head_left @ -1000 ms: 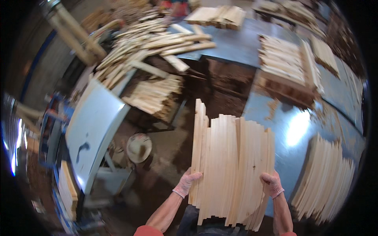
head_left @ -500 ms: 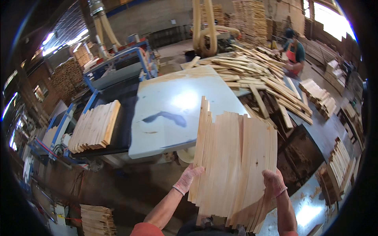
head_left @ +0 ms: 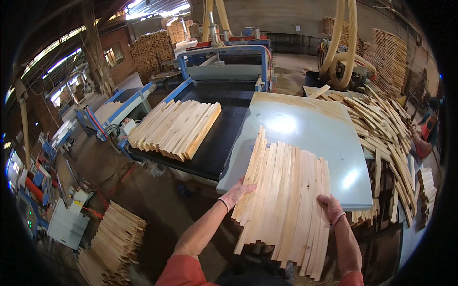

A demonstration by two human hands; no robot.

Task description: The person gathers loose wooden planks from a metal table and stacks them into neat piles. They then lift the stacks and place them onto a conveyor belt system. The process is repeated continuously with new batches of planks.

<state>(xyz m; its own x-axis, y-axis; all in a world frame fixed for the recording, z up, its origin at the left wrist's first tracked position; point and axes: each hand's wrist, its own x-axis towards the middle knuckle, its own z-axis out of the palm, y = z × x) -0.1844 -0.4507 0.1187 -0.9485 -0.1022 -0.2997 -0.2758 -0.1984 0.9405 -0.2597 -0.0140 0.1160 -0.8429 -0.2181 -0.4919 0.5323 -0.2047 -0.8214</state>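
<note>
A row of several narrow, pale wooden strips (head_left: 284, 205) is squeezed side by side between my hands, their ends uneven. My gloved left hand (head_left: 238, 193) is closed on its left edge. My right hand (head_left: 331, 208), also gloved, grips the right edge. The far part of the row overlaps the pale worktable (head_left: 305, 119) in the picture; whether it touches the top I cannot tell. To the left, another row of wooden strips (head_left: 176, 126) lies on the black belt (head_left: 224, 102) of a blue-framed machine.
A loose heap of wooden strips (head_left: 381, 128) covers the right side, with a co-worker (head_left: 427, 128) beyond it. Stacked strips (head_left: 112, 243) stand low at the left, near a grey control box (head_left: 68, 224). Thick hoses (head_left: 341, 52) hang behind the worktable.
My view has turned left, bringing the belt machine nearer the middle. Both hands still hold the row of strips, which is now closer to the worktable and the belt.
</note>
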